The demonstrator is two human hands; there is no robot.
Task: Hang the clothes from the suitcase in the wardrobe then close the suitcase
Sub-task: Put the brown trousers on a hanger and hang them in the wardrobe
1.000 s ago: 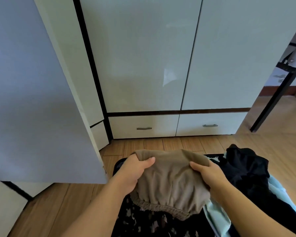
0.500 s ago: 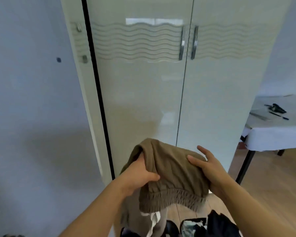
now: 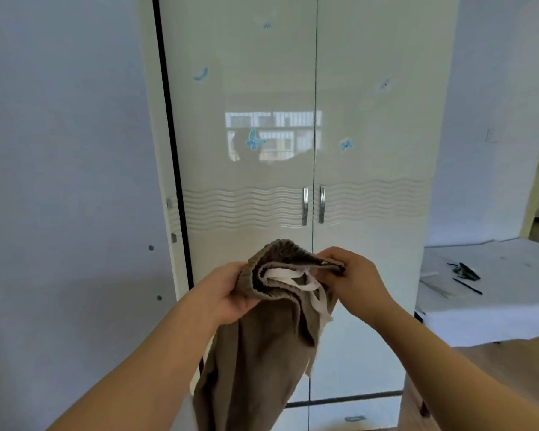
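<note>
The left hand grips one side of the brown pants at the stretchy top. The right hand pinches the other side of that top, with its fingers curled on the cloth. The top is bunched up between the two hands. A white string shows in the opening and hangs down a little. The rest of the pants hangs down below the hands.

The pants are held up in front of the wardrobe. Its two doors are shut, and two silver handles sit side by side just above the pants. Wavy lines run across the doors by the handles. Small blue butterflies are stuck higher up on the doors. A drawer is at the bottom of the wardrobe. To the right of the wardrobe stands a desk with a white cover, and some dark small things lie on it.
</note>
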